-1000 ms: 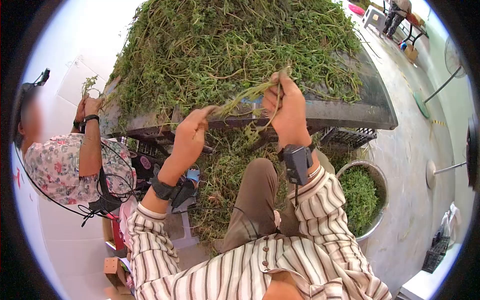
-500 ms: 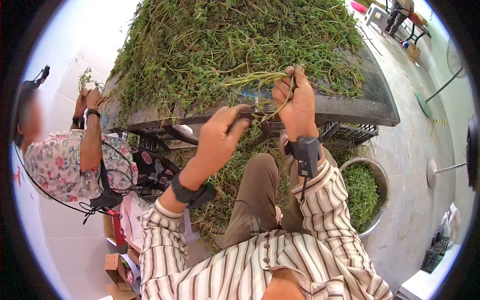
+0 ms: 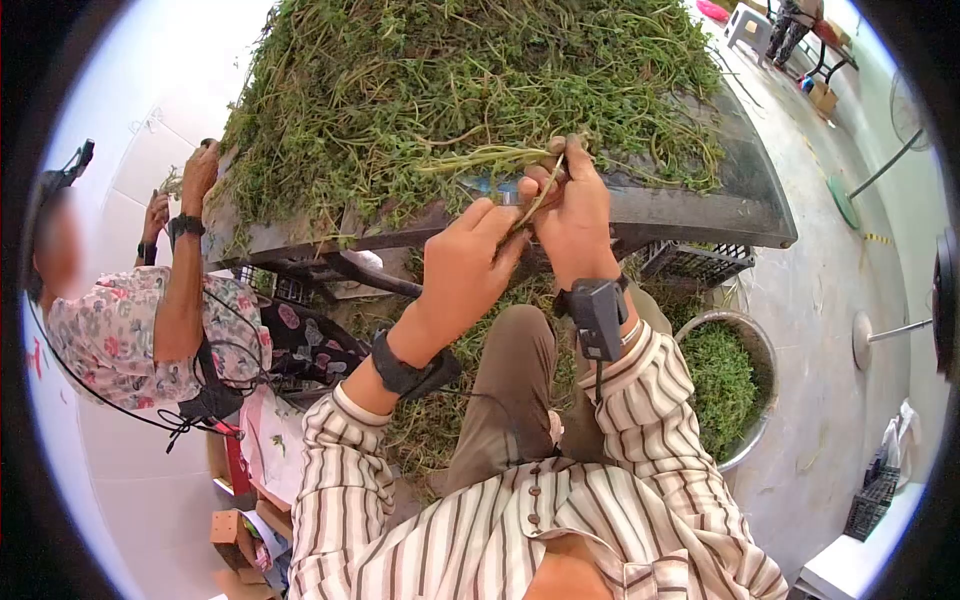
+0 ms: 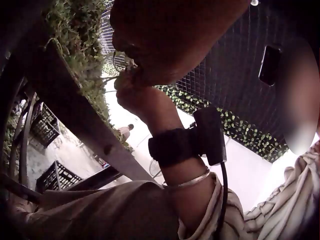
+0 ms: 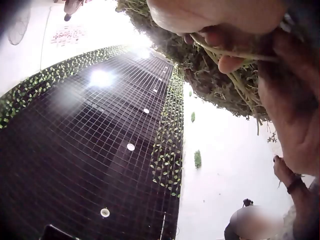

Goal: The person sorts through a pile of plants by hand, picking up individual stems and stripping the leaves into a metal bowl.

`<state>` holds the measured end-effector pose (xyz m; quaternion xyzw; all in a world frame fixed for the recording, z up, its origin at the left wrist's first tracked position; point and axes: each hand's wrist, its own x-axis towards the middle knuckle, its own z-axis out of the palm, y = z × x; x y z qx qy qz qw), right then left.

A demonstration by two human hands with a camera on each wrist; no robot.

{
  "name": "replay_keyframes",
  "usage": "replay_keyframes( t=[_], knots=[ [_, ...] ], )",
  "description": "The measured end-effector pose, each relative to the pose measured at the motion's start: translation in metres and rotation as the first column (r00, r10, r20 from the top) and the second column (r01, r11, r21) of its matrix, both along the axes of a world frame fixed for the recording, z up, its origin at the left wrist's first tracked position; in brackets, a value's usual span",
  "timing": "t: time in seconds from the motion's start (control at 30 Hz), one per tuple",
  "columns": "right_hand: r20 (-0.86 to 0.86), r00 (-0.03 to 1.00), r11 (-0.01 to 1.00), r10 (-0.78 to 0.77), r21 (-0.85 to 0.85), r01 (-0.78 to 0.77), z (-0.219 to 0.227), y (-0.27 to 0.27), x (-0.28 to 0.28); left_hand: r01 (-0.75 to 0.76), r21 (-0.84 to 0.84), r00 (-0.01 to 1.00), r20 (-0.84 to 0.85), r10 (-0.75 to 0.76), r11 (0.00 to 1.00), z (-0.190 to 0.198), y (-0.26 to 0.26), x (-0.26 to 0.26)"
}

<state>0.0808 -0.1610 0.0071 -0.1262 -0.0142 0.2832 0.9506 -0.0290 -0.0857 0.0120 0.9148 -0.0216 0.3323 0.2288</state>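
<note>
My right hand (image 3: 578, 215) grips a small bunch of long green plant stems (image 3: 485, 158) just above the table's near edge, their ends trailing left. One stem (image 3: 540, 200) slants down from that grip toward my left hand (image 3: 462, 268). The left thumb and fingers pinch its lower end, close beside the right hand. Seen from the right wrist, the single stem (image 5: 245, 54) stretches between both hands, and the rest of the bunch (image 5: 242, 90) hangs below. In the left wrist view the stems are mostly hidden behind the hands.
A large heap of leafy greens (image 3: 470, 80) covers the dark table (image 3: 700, 220). More greens lie on the floor beneath. A metal basin (image 3: 768, 375) of cut greens stands at right, near black crates (image 3: 700, 262). Another person (image 3: 150, 330) works at the left.
My left hand let go of the bunch's left end, moved right and took the slanting stem beside my right hand. The right hand kept its bunch, shifting right and then slightly back.
</note>
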Motion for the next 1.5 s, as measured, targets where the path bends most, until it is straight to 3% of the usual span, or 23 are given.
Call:
replay_keyframes(
  t=[0.1, 0.17, 0.3, 0.37, 0.6, 0.63, 0.7, 0.73, 0.77, 0.8, 0.83, 0.9, 0.97, 1.03, 1.13, 1.17, 1.2, 1.23, 1.27, 1.33, 1.5],
  knots=[
    [-0.068, 0.997, 0.997, -0.021, -0.081, 0.015, 0.002, -0.001, -0.001, -0.022, 0.097, 0.999, -0.037, 0.026, 0.995, 0.0, -0.001, -0.001],
    [0.048, 0.994, 0.992, 0.101, 0.068, -0.104, -0.01, -0.005, 0.006, -0.024, 0.03, 1.0, 0.006, 0.023, 0.999, -0.002, -0.004, -0.002],
    [0.045, 0.995, 0.991, 0.09, 0.095, -0.094, -0.01, -0.006, 0.009, 0.031, 0.088, 1.0, -0.009, -0.03, 0.996, -0.004, 0.004, -0.013],
    [0.043, 0.991, 0.984, 0.127, 0.116, -0.131, -0.009, -0.006, 0.007, -0.008, 0.126, 0.999, -0.049, 0.014, 0.992, 0.001, 0.007, -0.019],
    [0.046, 0.995, 0.996, 0.086, 0.028, -0.087, -0.005, -0.001, 0.003, -0.013, 0.104, 0.994, -0.105, 0.024, 0.994, 0.007, 0.017, -0.045],
    [0.035, 0.998, 0.998, 0.056, 0.025, -0.057, -0.006, -0.003, 0.011, -0.052, 0.145, 0.992, -0.102, 0.068, 0.988, 0.006, 0.023, -0.053],
    [0.022, 0.999, 0.98, -0.035, 0.197, 0.03, -0.008, -0.02, 0.032, -0.153, 0.136, 0.97, -0.171, 0.175, 0.979, -0.004, 0.04, -0.074],
    [-0.005, 0.987, 0.974, -0.159, 0.165, 0.158, -0.008, -0.03, 0.039, -0.231, 0.089, 0.968, -0.077, 0.238, 0.969, -0.015, 0.046, -0.084],
    [-0.077, 0.976, 0.976, -0.204, 0.062, 0.209, -0.004, -0.035, 0.041, -0.329, -0.022, 0.922, -0.222, 0.316, 0.944, -0.012, 0.056, -0.095],
    [-0.146, 0.958, 0.969, -0.248, -0.037, 0.245, 0.0, -0.036, 0.043, -0.436, -0.022, 0.878, -0.231, 0.42, 0.9, -0.015, 0.07, -0.101],
    [-0.169, 0.957, 0.972, -0.234, -0.038, 0.231, 0.0, -0.033, 0.04, -0.453, 0.012, 0.879, -0.158, 0.449, 0.891, -0.016, 0.081, -0.105],
    [-0.2, 0.954, 0.975, -0.221, -0.036, 0.219, -0.012, -0.023, 0.03, -0.496, -0.045, 0.851, -0.224, 0.475, 0.867, 0.003, 0.095, -0.103],
    [-0.04, 0.991, 0.985, -0.128, 0.11, 0.132, -0.02, -0.015, 0.025, -0.408, -0.067, 0.912, -0.076, 0.403, 0.911, 0.025, 0.086, -0.081],
    [-0.105, 0.987, 0.992, -0.119, 0.034, 0.123, -0.009, -0.015, 0.018, -0.334, -0.059, 0.941, 0.044, 0.337, 0.941, 0.05, 0.065, -0.053],
    [0.013, 0.994, 0.994, -0.105, 0.034, 0.104, -0.015, -0.01, 0.015, -0.081, -0.024, 0.993, 0.084, 0.083, 0.996, 0.095, 0.005, -0.01],
    [0.026, 0.995, 0.995, -0.097, 0.027, 0.097, -0.017, -0.006, 0.013, 0.058, 0.103, 0.988, 0.137, -0.072, 0.993, 0.105, -0.018, 0.007],
    [0.096, 0.987, 0.992, -0.127, 0.015, 0.126, -0.02, -0.004, 0.013, 0.249, 0.197, 0.964, 0.045, -0.262, 0.948, 0.124, -0.055, 0.016],
    [0.16, 0.975, 0.988, -0.152, 0.006, 0.153, -0.025, -0.003, 0.014, 0.371, 0.433, 0.925, -0.099, -0.366, 0.822, 0.126, -0.078, 0.022],
    [0.186, 0.973, 0.99, -0.135, -0.008, 0.139, -0.03, -0.001, 0.015, 0.599, 0.43, 0.749, -0.001, -0.663, 0.676, 0.122, -0.102, 0.038],
    [0.441, 0.865, 0.948, -0.24, -0.085, 0.307, -0.04, 0.001, 0.018, 0.708, 0.301, 0.677, -0.032, -0.735, 0.639, 0.119, -0.141, 0.046],
    [0.838, 0.402, 0.732, -0.369, -0.005, 0.681, -0.062, 0.006, 0.03, 0.6, 0.445, 0.794, -0.235, -0.56, 0.664, 0.125, -0.1, 0.053]
  ],
)
